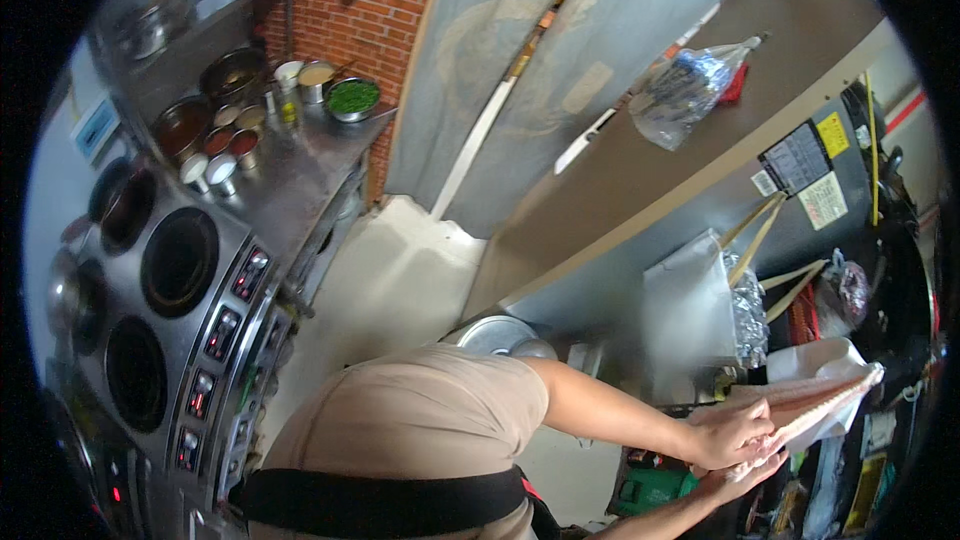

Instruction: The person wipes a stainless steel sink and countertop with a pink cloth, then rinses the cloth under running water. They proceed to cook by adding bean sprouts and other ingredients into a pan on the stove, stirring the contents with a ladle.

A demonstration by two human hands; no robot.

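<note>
A pale pink and white cloth (pixel 810 409), seemingly a towel, is bunched between both hands at the lower right. My left hand (pixel 731 435), on the upper of the two arms, has its fingers closed on the cloth. Just below it, my right hand (pixel 750 471) holds the cloth's lower part, its fingers close to those of my left hand. The cloth stretches from the hands towards the upper right, over a white container or bag (pixel 814 360). Its folds and my fingers partly hide the exact grip.
A white bag (pixel 690 307) with cloth handles and a foil-wrapped thing (pixel 748 315) stand above the hands. Below is a green container (pixel 652 491). Far left are a cooktop (pixel 236 236) with dark round plates and a steel counter (pixel 300 172) with bowls of sauces and chopped greens.
</note>
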